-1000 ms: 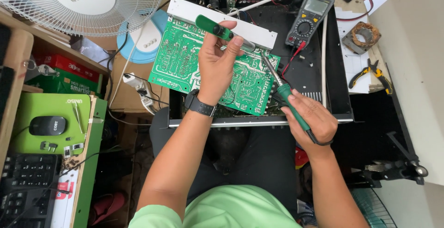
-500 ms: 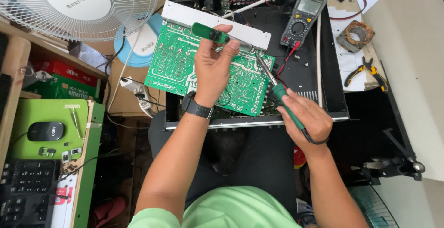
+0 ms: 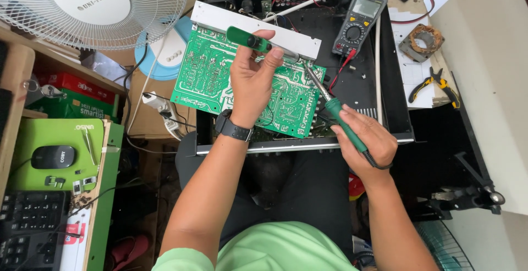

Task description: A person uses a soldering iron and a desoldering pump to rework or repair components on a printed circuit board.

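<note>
A green circuit board [image 3: 209, 78] lies solder side up across an open black metal chassis [image 3: 393, 106]. My left hand [image 3: 254, 84] is above the board and grips a green desoldering pump [image 3: 248, 40], its tip pointing right toward the board's upper right area. My right hand [image 3: 363, 139] holds a green-handled soldering iron [image 3: 333, 106], whose metal tip slants up and left and meets the pump's tip near the board's upper right edge. A black watch is on my left wrist.
A multimeter [image 3: 360, 20] with red and black leads lies in the chassis at the back. Yellow-handled pliers [image 3: 437, 84] and a copper coil [image 3: 422, 40] lie to the right. A white fan [image 3: 82, 7], a power strip [image 3: 159, 106], a mouse [image 3: 52, 156] and a keyboard [image 3: 27, 227] are on the left.
The view has shifted slightly. My left hand has brought the pump a little lower toward the iron's tip, and my right hand keeps the iron on the board.
</note>
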